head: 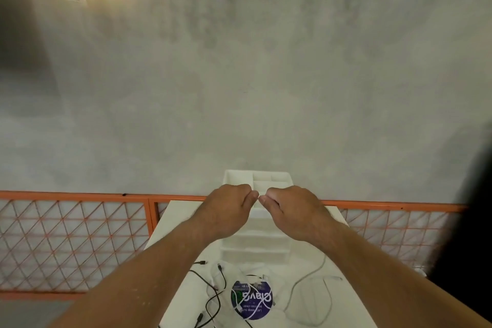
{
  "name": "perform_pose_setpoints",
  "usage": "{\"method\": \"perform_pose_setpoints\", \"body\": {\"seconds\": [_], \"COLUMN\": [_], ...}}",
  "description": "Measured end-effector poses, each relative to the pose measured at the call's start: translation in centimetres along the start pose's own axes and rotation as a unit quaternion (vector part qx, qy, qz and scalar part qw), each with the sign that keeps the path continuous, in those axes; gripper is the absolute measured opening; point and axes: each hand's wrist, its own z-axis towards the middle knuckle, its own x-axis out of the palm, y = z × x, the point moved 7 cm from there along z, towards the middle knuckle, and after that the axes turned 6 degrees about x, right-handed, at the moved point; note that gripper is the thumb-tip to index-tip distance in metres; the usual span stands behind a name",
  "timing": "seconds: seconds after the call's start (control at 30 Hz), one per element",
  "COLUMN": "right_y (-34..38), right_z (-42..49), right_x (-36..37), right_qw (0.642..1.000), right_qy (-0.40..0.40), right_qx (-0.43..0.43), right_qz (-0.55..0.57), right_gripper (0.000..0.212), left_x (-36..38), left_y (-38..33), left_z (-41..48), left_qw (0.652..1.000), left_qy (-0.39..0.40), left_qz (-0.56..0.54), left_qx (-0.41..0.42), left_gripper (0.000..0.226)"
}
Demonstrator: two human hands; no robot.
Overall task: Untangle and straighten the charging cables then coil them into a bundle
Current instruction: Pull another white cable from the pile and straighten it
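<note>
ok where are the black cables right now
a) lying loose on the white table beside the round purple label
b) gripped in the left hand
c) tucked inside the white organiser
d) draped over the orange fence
a: the black cables lie loose on the white table, just left of the purple label, while the left hand and right hand are farther out, over the white organiser.

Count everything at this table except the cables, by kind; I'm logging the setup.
Hands: 2 (left hand, right hand)
White compartment organizer: 1
Round purple sticker: 1
Total: 4
</note>
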Motion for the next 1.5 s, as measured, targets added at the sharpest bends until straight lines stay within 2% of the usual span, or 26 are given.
{"method": "perform_pose_setpoints", "body": {"seconds": [0.17,0.3,0.43,0.7,0.87,0.93,1.0,1.03,1.1,1.17,1.23,1.3,1.4,1.5], "right_y": [-0.7,-2.6,-4.9,-7.5,-4.1,-2.2,0.2,1.4,3.5,4.2,3.7,2.9,2.2,2.3], "right_z": [0.3,0.5,0.9,1.7,1.9,2.1,2.2,2.4,2.6,2.9,3.3,3.5,3.4,3.1], "right_x": [0.6,0.3,0.0,-0.7,-1.1,-1.3,-1.1,-1.0,-0.5,0.0,0.1,-0.5,-1.4,-1.2], "right_qw": [1.000,0.999,0.998,0.991,0.997,0.998,0.999,0.999,0.999,0.998,0.998,0.998,0.997,0.993], "right_qy": [-0.004,0.003,-0.008,-0.027,-0.021,-0.010,-0.002,0.002,0.016,0.037,0.034,0.016,-0.005,-0.006], "right_qx": [0.011,0.039,0.064,0.119,0.071,0.048,0.022,0.007,-0.021,-0.026,-0.019,-0.009,0.004,0.012], "right_qz": [0.016,0.001,-0.014,-0.057,-0.031,-0.039,-0.046,-0.046,-0.045,-0.044,-0.051,-0.066,-0.080,-0.117], "right_gripper": [0.046,0.046,0.047,0.046,0.044,0.039,0.033,0.031,0.024,0.014,0.013,0.017,0.020,0.030], "left_x": [0.1,-1.5,-3.5,-6.5,-4.0,-2.6,-1.4,-0.9,0.3,1.4,1.3,0.5,-0.9,-1.4], "left_y": [1.1,3.5,7.2,14.1,16.4,15.2,12.0,10.0,6.4,4.7,4.6,4.7,4.2,4.1], "left_z": [-0.4,-0.8,-2.3,-5.6,-7.3,-6.9,-5.5,-4.6,-2.6,-1.2,-0.4,0.3,1.4,1.8], "left_qw": [0.992,0.976,0.964,0.959,0.956,0.975,0.981,0.965,0.919,0.889,0.873,0.892,0.937,0.979], "left_qy": [0.018,0.023,0.036,0.004,0.037,0.002,-0.055,-0.076,-0.069,-0.037,-0.056,-0.090,-0.123,-0.090], "left_qz": [0.122,0.215,0.259,0.242,0.207,0.120,-0.075,-0.180,-0.342,-0.419,-0.446,-0.399,-0.295,-0.159], "left_qx": [0.018,0.004,-0.040,-0.149,-0.206,-0.189,-0.171,-0.175,-0.184,-0.180,-0.188,-0.193,-0.144,-0.094], "left_gripper": [0.034,0.036,0.036,0.034,0.041,0.052,0.052,0.048,0.046,0.050,0.047,0.045,0.051,0.052]}}
